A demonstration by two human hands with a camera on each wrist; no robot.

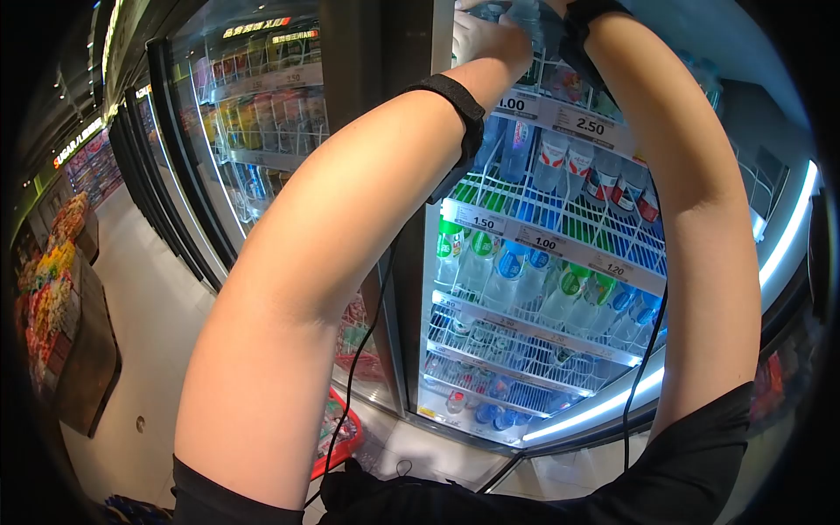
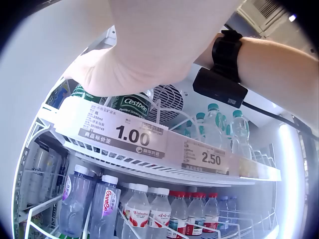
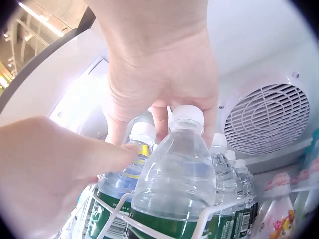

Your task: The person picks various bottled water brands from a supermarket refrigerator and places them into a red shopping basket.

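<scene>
Both hands reach into the top shelf of a lit drinks fridge. In the right wrist view my left hand (image 3: pixel 55 167) comes in from the left, its thumb tip against the shoulder of a white-capped water bottle (image 3: pixel 143 133). My right hand (image 3: pixel 164 74) comes down from above, its fingers passing behind the cap of the clear, green-labelled water bottle (image 3: pixel 174 172) in front; their tips are hidden, so I cannot tell whether they grip it. Green-labelled bottles (image 2: pixel 132 105) show under the left hand (image 2: pixel 94 74) in the left wrist view.
A white wire rail (image 3: pixel 117 211) fronts the bottles. Behind them is a round fan grille (image 3: pixel 269 119). Lower shelves carry more bottles (image 1: pixel 507 271) behind price strips (image 1: pixel 547 243). A red basket (image 1: pixel 350 429) stands on the floor, and snack displays (image 1: pixel 52 289) line the aisle at left.
</scene>
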